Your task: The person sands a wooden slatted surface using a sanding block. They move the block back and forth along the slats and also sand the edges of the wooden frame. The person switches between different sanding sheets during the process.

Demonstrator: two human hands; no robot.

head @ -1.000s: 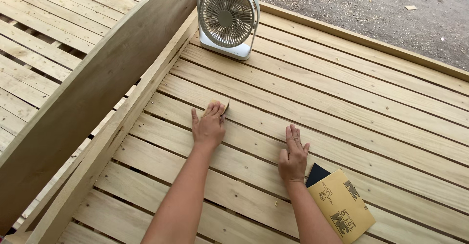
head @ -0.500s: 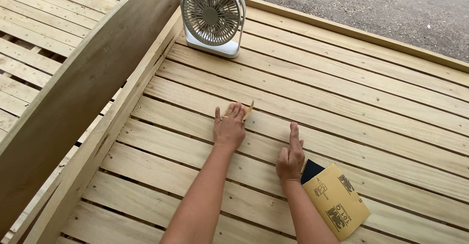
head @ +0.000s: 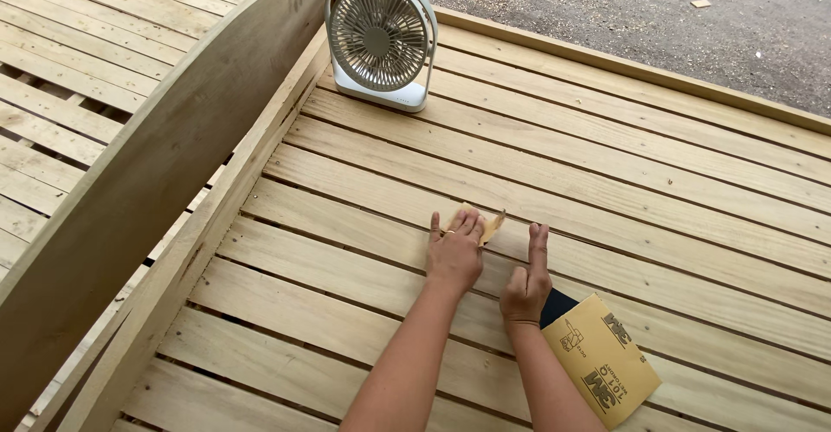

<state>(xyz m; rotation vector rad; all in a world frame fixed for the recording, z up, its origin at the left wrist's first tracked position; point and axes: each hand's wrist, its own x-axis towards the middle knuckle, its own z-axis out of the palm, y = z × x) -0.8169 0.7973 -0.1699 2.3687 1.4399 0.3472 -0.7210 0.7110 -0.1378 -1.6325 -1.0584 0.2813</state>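
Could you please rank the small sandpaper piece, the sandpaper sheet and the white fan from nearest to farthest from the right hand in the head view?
From the right hand:
1. Sandpaper sheet, beside the wrist.
2. Small sandpaper piece, under the left hand.
3. White fan, far end of the slats.

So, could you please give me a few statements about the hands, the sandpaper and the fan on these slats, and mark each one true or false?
1. The left hand presses a small tan piece of sandpaper on the wooden slats. True.
2. The fan lies flat on its back. False: it stands upright on its base.
3. The right hand holds the sandpaper sheet. False: it rests on a slat, pointing one finger, with the sheet lying beside the wrist.
4. The fan stands beyond the hands, near the curved board. True.
5. Both hands wear gloves. False: they are bare.
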